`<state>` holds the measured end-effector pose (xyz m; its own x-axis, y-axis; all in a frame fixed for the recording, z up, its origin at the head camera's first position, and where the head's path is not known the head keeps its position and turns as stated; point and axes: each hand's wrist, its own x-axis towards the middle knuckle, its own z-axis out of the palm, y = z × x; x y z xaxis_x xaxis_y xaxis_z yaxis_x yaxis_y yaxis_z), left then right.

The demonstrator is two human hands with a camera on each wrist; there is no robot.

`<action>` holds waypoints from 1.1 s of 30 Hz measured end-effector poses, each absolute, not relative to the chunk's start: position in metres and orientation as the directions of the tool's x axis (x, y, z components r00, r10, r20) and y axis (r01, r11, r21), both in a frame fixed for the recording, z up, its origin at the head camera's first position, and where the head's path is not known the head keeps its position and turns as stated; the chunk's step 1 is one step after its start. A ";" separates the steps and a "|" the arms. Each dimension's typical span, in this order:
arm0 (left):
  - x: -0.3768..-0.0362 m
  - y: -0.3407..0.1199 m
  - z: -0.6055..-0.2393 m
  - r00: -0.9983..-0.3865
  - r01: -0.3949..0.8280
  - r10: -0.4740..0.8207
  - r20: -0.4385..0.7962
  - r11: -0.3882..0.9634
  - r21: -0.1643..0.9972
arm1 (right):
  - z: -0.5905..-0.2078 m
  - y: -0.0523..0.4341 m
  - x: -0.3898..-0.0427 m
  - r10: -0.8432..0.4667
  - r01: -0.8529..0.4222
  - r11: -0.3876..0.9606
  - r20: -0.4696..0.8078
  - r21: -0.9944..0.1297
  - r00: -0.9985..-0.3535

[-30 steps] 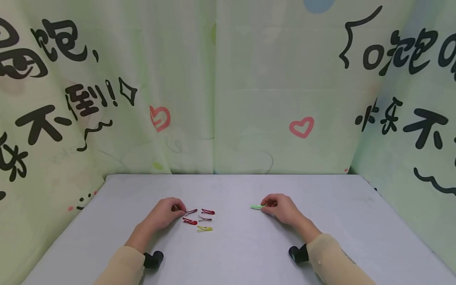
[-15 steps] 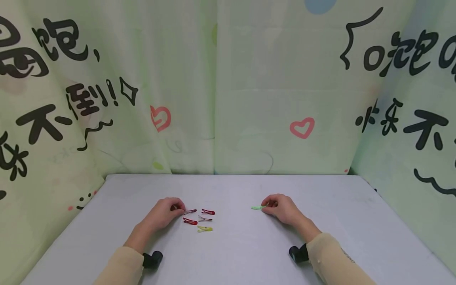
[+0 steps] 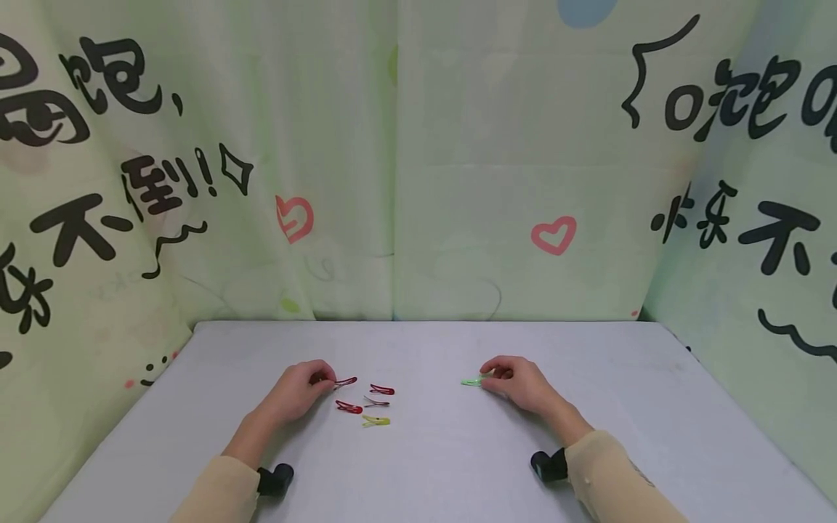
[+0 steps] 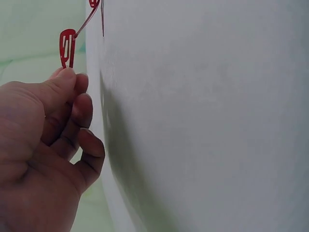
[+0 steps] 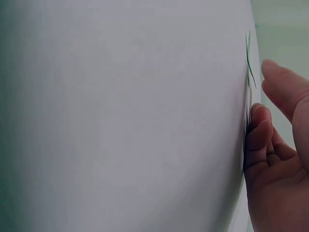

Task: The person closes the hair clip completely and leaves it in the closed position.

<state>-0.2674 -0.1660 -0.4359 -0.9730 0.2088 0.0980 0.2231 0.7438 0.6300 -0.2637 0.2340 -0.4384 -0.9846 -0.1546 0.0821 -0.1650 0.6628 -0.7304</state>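
Observation:
My left hand point(image 3: 304, 388) pinches a red hair clip point(image 4: 67, 47) by one end between thumb and fingers, just above the table. In the head view that red clip points right, over the other clips. Two more red hair clips, one point(image 3: 382, 390) behind and one point(image 3: 349, 408) nearer, lie beside it with a thin dark-looking clip point(image 3: 377, 402) and a yellow hair clip point(image 3: 375, 421). My right hand point(image 3: 516, 381) rests low at the table, its thumb and fingers apart in the right wrist view. A green hair clip point(image 5: 249, 60) lies flat at its fingertips.
A white-covered table point(image 3: 418, 472) spreads under both hands. Pale green curtains point(image 3: 458, 145) with dark lettering and pink hearts hang behind it and at both sides. Black wrist cameras point(image 3: 276, 479) sit at both sleeves.
My left hand has raised the red hair clip off the table, moving slightly up and left. My right hand stays beside the green hair clip with hardly any movement.

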 end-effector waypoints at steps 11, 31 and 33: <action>-0.263 -0.172 -0.433 -0.973 0.231 0.167 0.159 0.679 0.697 | -0.435 0.235 -0.262 -0.146 -0.151 0.564 0.082 -0.812 -0.986; -0.252 -0.164 -0.426 -0.978 0.209 0.108 0.180 0.576 0.790 | -0.420 0.231 -0.252 -0.134 -0.161 0.503 0.108 -0.849 -0.985; -0.250 -0.162 -0.423 -0.978 0.206 0.105 0.178 0.567 0.798 | -0.419 0.230 -0.252 -0.139 -0.174 0.494 0.121 -0.852 -0.983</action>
<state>-0.2502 -0.1615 -0.4228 -0.9783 0.1050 0.1784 0.2063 0.5666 0.7978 -0.2516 0.2299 -0.4189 -0.9830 -0.1385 0.1206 -0.1742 0.4941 -0.8518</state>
